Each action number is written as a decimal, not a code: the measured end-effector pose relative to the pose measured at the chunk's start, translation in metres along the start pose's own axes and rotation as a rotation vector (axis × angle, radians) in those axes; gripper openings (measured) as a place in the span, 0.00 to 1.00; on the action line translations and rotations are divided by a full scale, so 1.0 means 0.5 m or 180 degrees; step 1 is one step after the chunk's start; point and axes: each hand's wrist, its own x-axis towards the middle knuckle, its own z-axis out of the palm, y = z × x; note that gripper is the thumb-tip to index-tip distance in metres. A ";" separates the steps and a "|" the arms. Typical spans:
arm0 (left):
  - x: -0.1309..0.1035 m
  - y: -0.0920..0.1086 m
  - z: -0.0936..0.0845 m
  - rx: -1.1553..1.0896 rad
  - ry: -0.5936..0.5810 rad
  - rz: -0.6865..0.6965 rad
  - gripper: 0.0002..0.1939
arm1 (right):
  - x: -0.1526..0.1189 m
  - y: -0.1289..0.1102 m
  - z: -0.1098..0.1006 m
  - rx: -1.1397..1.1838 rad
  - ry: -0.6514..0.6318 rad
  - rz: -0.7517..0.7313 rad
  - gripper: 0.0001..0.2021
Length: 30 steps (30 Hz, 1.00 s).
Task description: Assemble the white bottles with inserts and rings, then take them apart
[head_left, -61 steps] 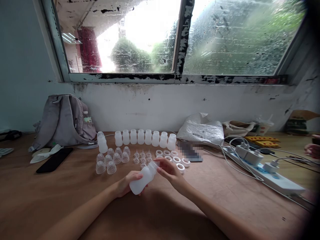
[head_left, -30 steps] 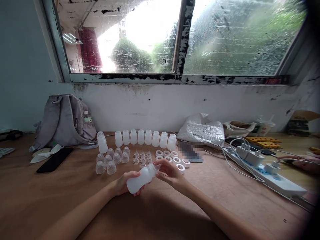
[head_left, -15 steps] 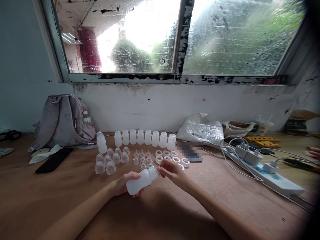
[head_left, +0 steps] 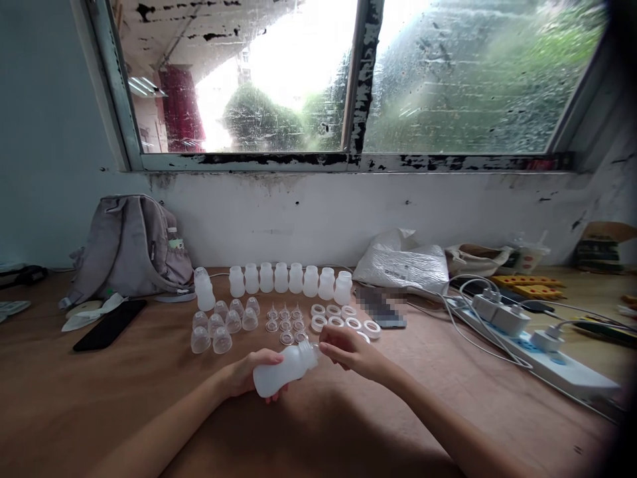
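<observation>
Left fingers wrap the bottle, right fingers seem to pinch the teat between their tips, and holding both in line looks wise!

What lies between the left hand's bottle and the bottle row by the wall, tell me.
In the head view, small clear nipples lie between the held bottle and the bottle row, flanked by clear caps and white rings.
</observation>
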 end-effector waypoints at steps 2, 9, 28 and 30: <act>0.000 0.001 0.000 0.0000 -0.0005 -0.0023 0.21 | 0.000 0.003 -0.002 0.0053 -0.0077 0.0026 0.18; 0.001 0.001 0.005 0.0120 -0.0025 0.0005 0.21 | 0.005 0.018 0.012 -0.0307 0.0150 -0.0022 0.25; -0.003 -0.005 -0.006 -0.0342 0.0119 0.0126 0.23 | -0.001 0.010 0.018 0.0354 0.0232 -0.0196 0.16; -0.003 -0.004 -0.007 -0.0321 0.0097 0.0084 0.23 | -0.002 0.009 0.019 0.0374 0.0134 -0.0240 0.24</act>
